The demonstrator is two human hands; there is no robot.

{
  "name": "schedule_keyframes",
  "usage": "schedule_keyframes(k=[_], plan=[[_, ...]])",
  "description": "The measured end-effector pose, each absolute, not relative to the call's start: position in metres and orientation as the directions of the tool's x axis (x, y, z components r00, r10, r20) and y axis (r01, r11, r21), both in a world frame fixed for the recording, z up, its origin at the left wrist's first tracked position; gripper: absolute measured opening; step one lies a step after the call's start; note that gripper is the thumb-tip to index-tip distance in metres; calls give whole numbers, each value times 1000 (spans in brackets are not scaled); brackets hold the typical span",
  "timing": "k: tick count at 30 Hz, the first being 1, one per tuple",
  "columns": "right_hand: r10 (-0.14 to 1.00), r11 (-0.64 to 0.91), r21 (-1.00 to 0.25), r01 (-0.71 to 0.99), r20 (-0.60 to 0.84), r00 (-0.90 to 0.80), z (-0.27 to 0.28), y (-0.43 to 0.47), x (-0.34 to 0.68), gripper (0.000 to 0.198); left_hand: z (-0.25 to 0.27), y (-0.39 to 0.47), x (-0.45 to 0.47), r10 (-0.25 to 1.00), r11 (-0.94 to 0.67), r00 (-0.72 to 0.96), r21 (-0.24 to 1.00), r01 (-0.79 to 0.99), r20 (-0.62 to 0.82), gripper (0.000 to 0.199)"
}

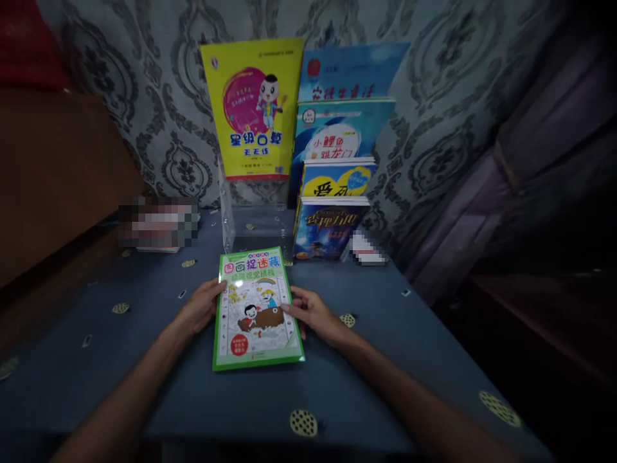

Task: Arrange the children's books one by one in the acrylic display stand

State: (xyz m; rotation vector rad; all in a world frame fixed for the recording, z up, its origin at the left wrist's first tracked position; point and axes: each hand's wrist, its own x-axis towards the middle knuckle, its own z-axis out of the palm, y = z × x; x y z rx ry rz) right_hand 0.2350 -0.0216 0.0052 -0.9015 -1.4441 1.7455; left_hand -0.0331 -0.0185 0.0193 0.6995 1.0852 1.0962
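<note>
A green-bordered picture book (255, 315) is held between my two hands above the table, its cover facing up toward me. My left hand (205, 304) grips the left edge, thumb on the cover. On the opposite edge my right hand (313, 314) holds it the same way, fingers partly hidden underneath. Just behind it stands a clear stepped book rack (255, 222). A yellow workbook (255, 116) rests upright at the rack's back left. To its right, several books stand in rising tiers, with a dark blue book (328, 231) in front and a yellow-and-blue book (335, 180) behind it.
The table wears a blue cloth (144, 360) with pineapple prints. Blurred-out items lie left (159, 222) and right (367, 249) of the rack. Behind is a patterned wall (168, 96); a purple curtain (482, 173) hangs at right and a brown panel (58, 173) stands at left.
</note>
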Motion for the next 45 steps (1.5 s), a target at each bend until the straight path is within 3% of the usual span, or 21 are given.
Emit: schedule_keyframes(k=[5,8,12,17,20,23,25,29,32,35,45], plan=[[829,-214,-976,-34,-163,-535,-3,-20,236,75,15,-17,-38,971,238,-20,971,-31,-239,49],[806,-248,-968,21,-218,-550,-5,-21,238,80,18,-19,-42,993,121,-18,960,253,-121,56],[781,-256,-963,87,-259,-568,-3,-22,239,86,26,-22,-44,1000,-11,5,693,721,10,56],[771,-223,-951,214,-307,-558,6,-23,242,82,39,-33,-34,999,-23,37,330,944,-36,48],[820,-88,-920,381,-285,-497,13,-24,245,78,49,-42,-22,998,11,-5,93,996,-65,42],[916,172,-782,599,-97,-389,16,-24,243,59,54,-46,-13,999,-44,44,-44,998,-1,35],[926,321,-652,687,63,-373,14,-24,237,47,50,-45,-8,982,-166,170,-50,985,83,32],[832,554,-460,694,277,-480,5,-17,222,36,22,-39,-2,908,-369,353,31,929,226,39],[809,587,-406,700,292,-510,-1,-4,214,32,-2,-36,0,906,-364,341,52,930,252,44],[826,561,-420,713,241,-509,-5,9,214,42,-13,-35,-3,906,-367,345,47,929,244,46],[813,570,-485,663,216,-541,-11,37,222,49,-3,-34,-13,878,-450,430,57,891,209,48]])
